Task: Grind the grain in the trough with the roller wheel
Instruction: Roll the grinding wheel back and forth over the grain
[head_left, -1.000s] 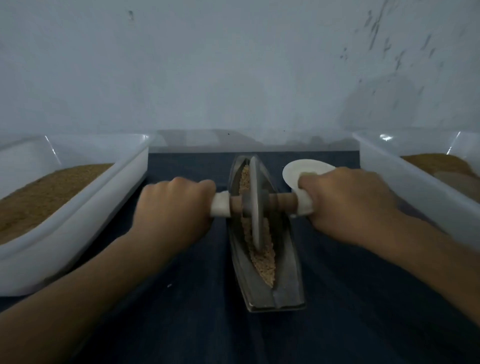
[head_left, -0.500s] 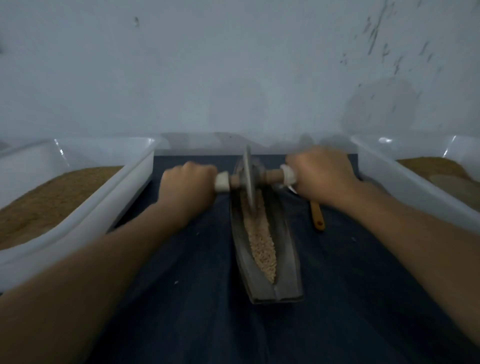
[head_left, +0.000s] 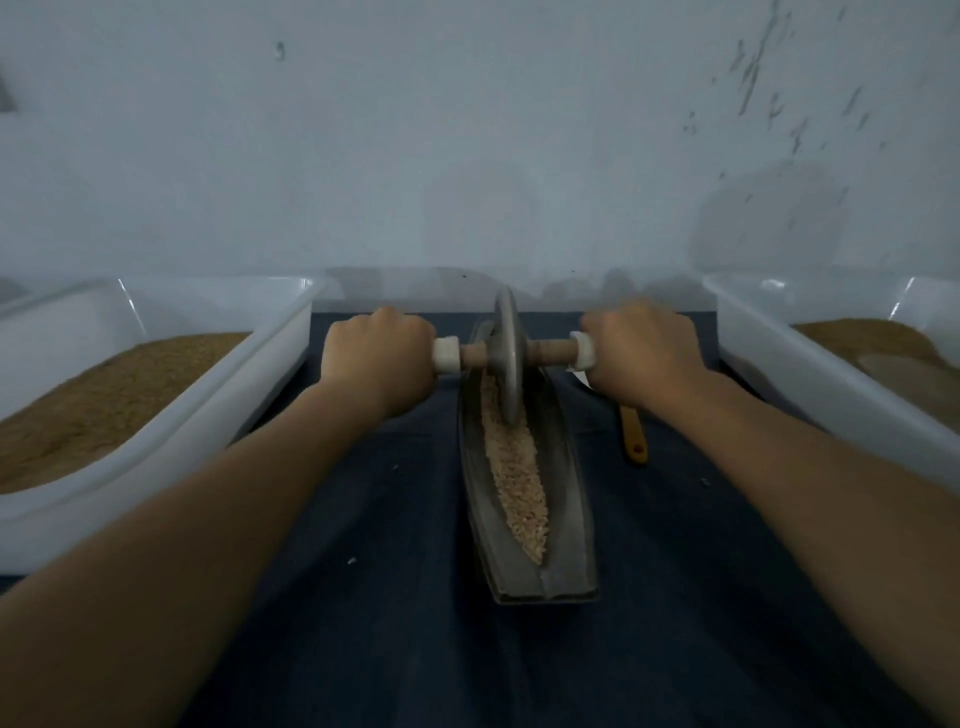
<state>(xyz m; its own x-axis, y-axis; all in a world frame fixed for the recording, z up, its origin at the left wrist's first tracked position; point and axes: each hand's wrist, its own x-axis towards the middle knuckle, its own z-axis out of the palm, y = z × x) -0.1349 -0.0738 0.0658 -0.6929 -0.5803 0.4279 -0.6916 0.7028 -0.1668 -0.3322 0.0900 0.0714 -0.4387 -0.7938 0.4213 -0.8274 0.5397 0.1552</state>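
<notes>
Gripping the white-capped axle ends with left hand (head_left: 376, 358) and right hand (head_left: 641, 356), fingers curled round them, and holding the roller wheel (head_left: 507, 364) upright between them at the far end of the trough (head_left: 563, 519). Leaving the grain (head_left: 517, 478) bare along the groove toward the near end, on the dark bench (head_left: 389, 597) between two white tubs (head_left: 218, 415). Rolled away from mid-trough since a second ago, with more grain uncovered behind the wheel.
</notes>
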